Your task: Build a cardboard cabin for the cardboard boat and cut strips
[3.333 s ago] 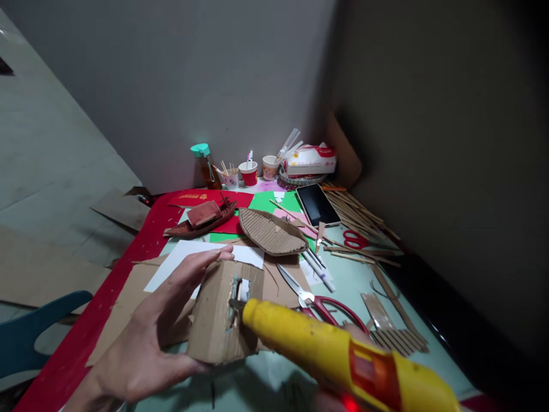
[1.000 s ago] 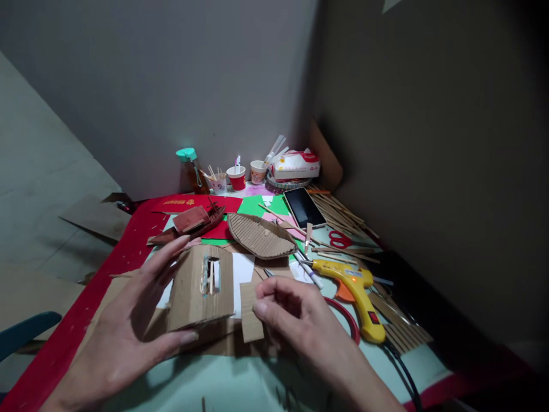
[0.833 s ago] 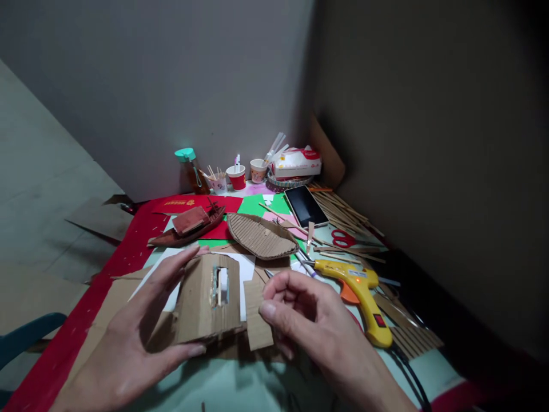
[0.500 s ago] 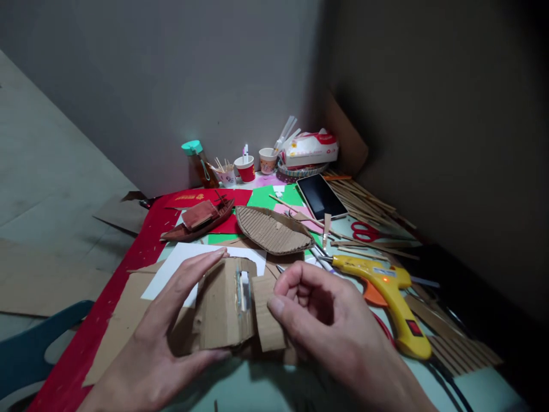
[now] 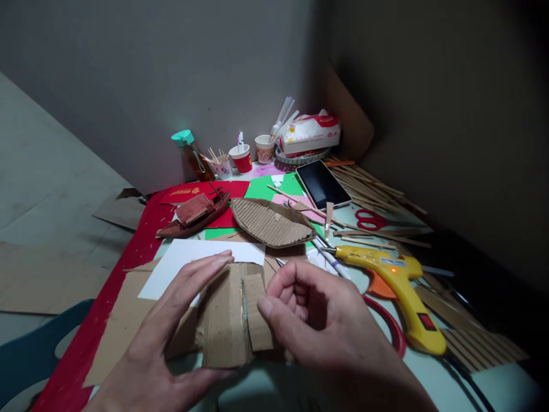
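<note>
My left hand (image 5: 158, 337) grips a curved cardboard piece (image 5: 221, 320) by its far and near edges, thumb below and fingers above. A line of glue runs along that piece's right side. Between thumb and fingers, my right hand (image 5: 319, 320) pinches a small cardboard strip (image 5: 259, 315), whose left edge lies against or just over the glue line. Behind my hands lies a cardboard boat hull (image 5: 274, 222) with a ribbed deck. To its left stands a reddish-brown model boat (image 5: 195, 214) with a roof.
On the right lie a yellow glue gun (image 5: 392, 280) with its light on, red-handled scissors (image 5: 371, 220), a phone (image 5: 322, 184) and wooden sticks (image 5: 364, 189). A bottle (image 5: 195, 157), a red paper cup (image 5: 241, 159) and a tissue pack (image 5: 312, 134) line the back.
The small cardboard strip has moved left onto the curved piece's glued edge, covering much of the glue. My view has shifted slightly.
</note>
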### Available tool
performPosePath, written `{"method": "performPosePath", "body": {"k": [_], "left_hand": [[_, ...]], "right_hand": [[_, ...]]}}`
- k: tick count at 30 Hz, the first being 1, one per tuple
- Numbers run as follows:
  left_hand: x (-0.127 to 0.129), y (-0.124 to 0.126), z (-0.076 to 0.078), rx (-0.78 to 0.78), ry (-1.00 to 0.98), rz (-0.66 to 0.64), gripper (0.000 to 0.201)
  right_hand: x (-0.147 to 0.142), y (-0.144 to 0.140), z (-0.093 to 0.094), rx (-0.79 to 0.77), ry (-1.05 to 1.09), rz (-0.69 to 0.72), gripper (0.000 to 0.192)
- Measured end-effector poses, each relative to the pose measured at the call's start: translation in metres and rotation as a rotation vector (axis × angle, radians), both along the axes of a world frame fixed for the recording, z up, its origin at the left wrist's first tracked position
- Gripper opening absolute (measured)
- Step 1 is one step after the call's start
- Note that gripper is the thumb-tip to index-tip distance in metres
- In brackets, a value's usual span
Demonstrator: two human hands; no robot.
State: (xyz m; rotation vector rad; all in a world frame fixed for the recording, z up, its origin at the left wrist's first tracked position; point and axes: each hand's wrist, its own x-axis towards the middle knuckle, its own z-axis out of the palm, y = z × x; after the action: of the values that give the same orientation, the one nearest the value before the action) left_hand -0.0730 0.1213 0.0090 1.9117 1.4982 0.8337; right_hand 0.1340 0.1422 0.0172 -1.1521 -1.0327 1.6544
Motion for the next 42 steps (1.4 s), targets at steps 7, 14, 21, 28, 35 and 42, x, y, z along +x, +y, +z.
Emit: {"method": "performPosePath", "body": {"k": [7,14,21,28,35,42], "left_hand": [[-0.003,0.001,-0.002,0.027,-0.004,-0.030,0.070],[-0.009,0.004,-0.005,0.078,0.065,-0.069,0.071],[-0.024,0.009,-0.010,0.106,0.076,-0.210,0.083],[-0.024,0.007,-0.010,0.127,0.083,-0.222,0.083],[-0.022,0.009,-0.009,0.161,0.126,-0.254,0.083],[-0.011,0.004,-0.008,0.155,0.107,-0.153,0.068]], "right_hand": [[0.002,-0.002,0.007,-0.015,0.001,0.010,0.016],[-0.004,0.000,-0.008,0.047,-0.011,-0.045,0.011],[-0.007,0.000,-0.014,0.094,-0.060,-0.048,0.009],[-0.007,0.000,-0.016,0.131,-0.073,-0.079,0.009],[-0.008,0.000,-0.021,0.183,-0.155,-0.063,0.009],[-0.005,0.000,-0.020,0.155,-0.216,0.014,0.016]]}}
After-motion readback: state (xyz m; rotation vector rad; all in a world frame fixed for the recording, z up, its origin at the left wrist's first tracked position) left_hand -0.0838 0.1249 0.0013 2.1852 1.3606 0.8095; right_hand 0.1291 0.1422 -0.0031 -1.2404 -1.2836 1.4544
